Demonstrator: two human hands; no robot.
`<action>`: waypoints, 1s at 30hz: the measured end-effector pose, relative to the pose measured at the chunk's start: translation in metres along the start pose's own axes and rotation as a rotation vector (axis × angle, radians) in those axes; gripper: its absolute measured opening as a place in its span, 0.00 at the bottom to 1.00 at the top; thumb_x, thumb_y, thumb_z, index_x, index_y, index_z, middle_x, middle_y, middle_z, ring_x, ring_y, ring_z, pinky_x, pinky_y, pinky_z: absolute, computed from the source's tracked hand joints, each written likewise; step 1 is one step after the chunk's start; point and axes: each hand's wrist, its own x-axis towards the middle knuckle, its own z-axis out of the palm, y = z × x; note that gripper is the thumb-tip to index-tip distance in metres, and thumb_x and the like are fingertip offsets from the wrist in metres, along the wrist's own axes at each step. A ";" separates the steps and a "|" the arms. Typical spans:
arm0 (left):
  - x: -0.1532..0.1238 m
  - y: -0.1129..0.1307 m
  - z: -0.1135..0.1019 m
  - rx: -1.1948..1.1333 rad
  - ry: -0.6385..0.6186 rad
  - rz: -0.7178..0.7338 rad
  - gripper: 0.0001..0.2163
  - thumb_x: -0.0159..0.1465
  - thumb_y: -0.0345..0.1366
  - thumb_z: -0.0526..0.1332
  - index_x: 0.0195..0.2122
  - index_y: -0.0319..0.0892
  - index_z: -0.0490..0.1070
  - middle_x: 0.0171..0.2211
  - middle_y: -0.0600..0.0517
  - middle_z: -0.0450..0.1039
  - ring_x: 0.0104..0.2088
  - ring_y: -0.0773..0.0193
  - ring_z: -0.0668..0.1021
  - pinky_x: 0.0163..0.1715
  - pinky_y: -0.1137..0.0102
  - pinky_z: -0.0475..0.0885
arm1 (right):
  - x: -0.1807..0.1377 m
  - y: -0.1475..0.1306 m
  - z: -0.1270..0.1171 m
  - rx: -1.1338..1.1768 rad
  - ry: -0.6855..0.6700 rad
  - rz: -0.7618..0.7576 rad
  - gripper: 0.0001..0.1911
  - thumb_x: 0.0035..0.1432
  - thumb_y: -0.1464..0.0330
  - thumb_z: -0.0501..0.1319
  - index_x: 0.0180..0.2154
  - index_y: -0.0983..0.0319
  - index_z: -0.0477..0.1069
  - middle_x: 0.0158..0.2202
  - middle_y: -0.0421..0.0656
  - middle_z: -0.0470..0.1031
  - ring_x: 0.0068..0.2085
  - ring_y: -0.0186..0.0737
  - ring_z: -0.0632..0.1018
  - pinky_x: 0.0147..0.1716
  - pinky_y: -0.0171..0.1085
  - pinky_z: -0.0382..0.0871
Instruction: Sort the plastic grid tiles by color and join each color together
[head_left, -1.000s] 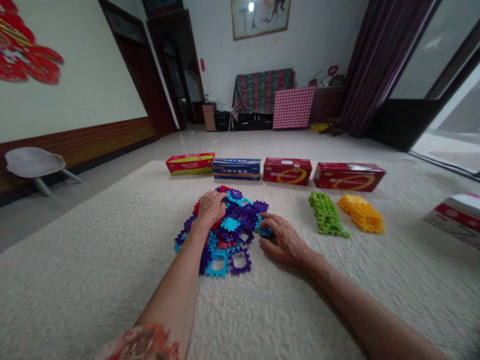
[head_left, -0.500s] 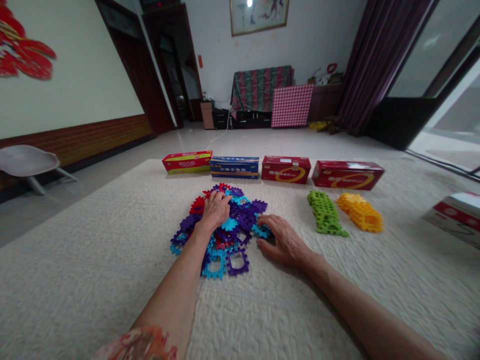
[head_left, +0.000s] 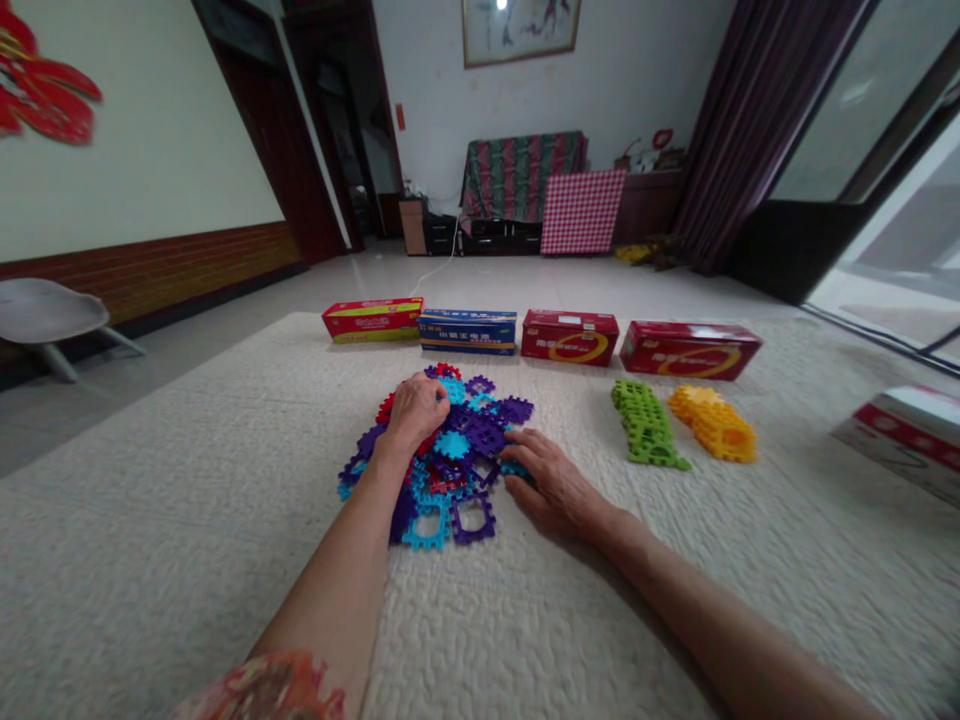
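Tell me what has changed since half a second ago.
The left hand has shifted left over the pile of plastic pieces, its fingers more curled; whether it grips a piece can't be told. The right hand has edged left, towards the pile. The row of four boxes, the green stack and the yellow stack stayed put.

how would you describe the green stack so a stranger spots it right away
On the pale quilted surface, find the row of four boxes, then look nearer, right of the right hand. There the green stack of toothed plastic pieces lies just left of the yellow-orange stack, set apart by its bright green colour.
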 end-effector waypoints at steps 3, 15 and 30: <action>0.002 -0.002 -0.014 -0.004 0.036 -0.084 0.09 0.58 0.36 0.59 0.34 0.44 0.79 0.37 0.47 0.76 0.38 0.58 0.78 0.44 0.66 0.71 | 0.000 -0.003 0.003 0.005 -0.026 -0.024 0.15 0.62 0.69 0.56 0.51 0.61 0.69 0.58 0.53 0.68 0.60 0.51 0.67 0.60 0.57 0.60; -0.003 0.019 -0.024 -0.295 -0.090 0.110 0.09 0.54 0.35 0.60 0.32 0.44 0.79 0.34 0.52 0.78 0.35 0.62 0.78 0.42 0.71 0.71 | 0.001 -0.004 -0.011 0.191 -0.037 0.008 0.22 0.54 0.74 0.59 0.52 0.61 0.68 0.55 0.51 0.70 0.55 0.47 0.72 0.56 0.48 0.67; -0.006 0.014 -0.012 -0.292 -0.153 0.153 0.11 0.54 0.32 0.59 0.34 0.45 0.81 0.35 0.52 0.78 0.38 0.61 0.78 0.45 0.70 0.72 | 0.031 0.042 0.000 0.186 0.363 0.331 0.16 0.56 0.64 0.59 0.47 0.59 0.69 0.46 0.48 0.74 0.44 0.45 0.76 0.42 0.45 0.73</action>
